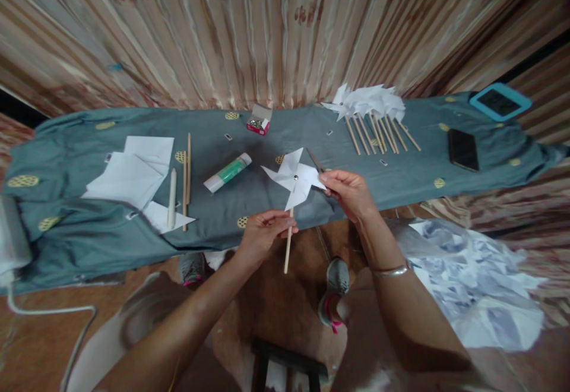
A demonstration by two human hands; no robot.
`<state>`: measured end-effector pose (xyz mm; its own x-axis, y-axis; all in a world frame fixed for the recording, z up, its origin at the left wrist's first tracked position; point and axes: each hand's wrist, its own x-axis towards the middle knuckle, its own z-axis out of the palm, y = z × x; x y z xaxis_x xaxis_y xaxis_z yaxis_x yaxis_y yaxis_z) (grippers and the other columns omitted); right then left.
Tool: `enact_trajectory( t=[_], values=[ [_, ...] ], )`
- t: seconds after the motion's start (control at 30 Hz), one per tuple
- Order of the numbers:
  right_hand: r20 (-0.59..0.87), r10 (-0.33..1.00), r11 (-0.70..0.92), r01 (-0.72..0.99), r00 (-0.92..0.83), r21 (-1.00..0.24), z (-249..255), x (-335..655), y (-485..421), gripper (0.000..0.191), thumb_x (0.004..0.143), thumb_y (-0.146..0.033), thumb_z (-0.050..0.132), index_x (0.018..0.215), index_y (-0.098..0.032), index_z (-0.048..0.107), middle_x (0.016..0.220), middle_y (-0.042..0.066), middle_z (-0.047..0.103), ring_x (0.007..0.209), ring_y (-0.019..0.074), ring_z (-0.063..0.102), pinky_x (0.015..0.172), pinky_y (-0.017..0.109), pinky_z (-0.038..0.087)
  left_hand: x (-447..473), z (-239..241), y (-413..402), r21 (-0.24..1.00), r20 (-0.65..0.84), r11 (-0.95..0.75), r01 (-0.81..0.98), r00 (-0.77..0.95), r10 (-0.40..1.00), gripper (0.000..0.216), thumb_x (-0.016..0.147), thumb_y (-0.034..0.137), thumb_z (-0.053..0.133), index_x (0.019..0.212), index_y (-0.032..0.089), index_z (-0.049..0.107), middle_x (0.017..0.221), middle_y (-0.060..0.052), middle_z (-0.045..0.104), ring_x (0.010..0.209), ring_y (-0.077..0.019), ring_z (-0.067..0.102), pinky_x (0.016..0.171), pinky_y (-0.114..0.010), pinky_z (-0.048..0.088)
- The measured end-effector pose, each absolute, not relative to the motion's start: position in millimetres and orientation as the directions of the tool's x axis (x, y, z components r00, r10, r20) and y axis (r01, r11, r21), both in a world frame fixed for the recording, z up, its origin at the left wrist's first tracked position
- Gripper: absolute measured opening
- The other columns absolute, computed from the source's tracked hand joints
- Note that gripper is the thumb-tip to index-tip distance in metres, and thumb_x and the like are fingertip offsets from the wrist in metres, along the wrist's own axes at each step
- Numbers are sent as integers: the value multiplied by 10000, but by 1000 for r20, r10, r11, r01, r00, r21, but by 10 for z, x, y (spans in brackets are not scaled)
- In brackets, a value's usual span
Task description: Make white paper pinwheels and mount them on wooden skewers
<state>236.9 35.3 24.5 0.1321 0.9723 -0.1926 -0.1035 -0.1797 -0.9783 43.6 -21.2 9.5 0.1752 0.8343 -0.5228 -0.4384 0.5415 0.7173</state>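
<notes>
A white paper pinwheel (303,185) with a shiny pin head at its centre is held up at the table's front edge. My left hand (266,234) is closed round its wooden stick (288,249), just below the paper. At the pinwheel's right blade, my right hand (350,190) is closed, with thumb and finger pinching the paper tip. Scissors (314,159) show behind that hand, partly hidden by it. Left of the pinwheel lies a white and green glue tube (228,172). A small red box of metal pins (258,123) stands open behind.
Finished pinwheels (374,107) lie in a row at the back right. Paper sheets (129,172), wooden sticks (188,166) and a white pencil-like rod (171,199) are on the left. A phone (463,149) and a blue-framed device (500,102) sit right; a bag of paper (481,285) is below.
</notes>
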Motion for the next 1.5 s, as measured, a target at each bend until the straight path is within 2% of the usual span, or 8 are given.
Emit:
enact_trajectory(
  t=[0.17,0.43,0.83,1.07,1.5],
  values=[
    [-230,970,-221,-110,74,-969,306,2310,300,362,415,-468,905,578,-200,725,482,-51,576,466,51,432,487,217,327,434,95,-195,736,-511,520,-435,147,847,439,394,342,939,696,107,723,636,-37,722,565,-137,682,622,-233,558],
    [-273,962,-269,-108,26,-957,306,2250,254,348,443,-466,899,572,-199,717,542,-22,638,486,65,449,511,234,349,433,109,-176,758,-498,499,-420,122,858,419,412,345,934,695,119,724,661,-34,726,570,-138,683,607,-233,544],
    [-292,950,-305,-130,-107,-943,270,2151,203,303,533,-437,870,584,-185,709,567,-23,651,497,57,461,511,216,351,405,95,-156,788,-468,467,-401,103,878,402,445,355,923,711,127,727,663,-21,721,581,-136,681,617,-234,534],
    [-337,934,-351,-132,-118,-927,263,2094,186,285,520,-412,870,581,-184,710,564,-27,654,507,56,478,524,208,361,404,94,-164,790,-461,457,-409,96,882,411,432,364,930,700,130,724,639,-16,715,575,-133,676,610,-229,533],
    [-305,935,-324,-88,-181,-942,238,1987,166,295,560,-440,845,559,-188,692,566,-29,651,499,53,467,522,212,361,425,102,-175,792,-465,466,-395,106,879,401,450,365,923,712,131,730,685,-30,731,593,-138,676,654,-262,556]
  ],
)
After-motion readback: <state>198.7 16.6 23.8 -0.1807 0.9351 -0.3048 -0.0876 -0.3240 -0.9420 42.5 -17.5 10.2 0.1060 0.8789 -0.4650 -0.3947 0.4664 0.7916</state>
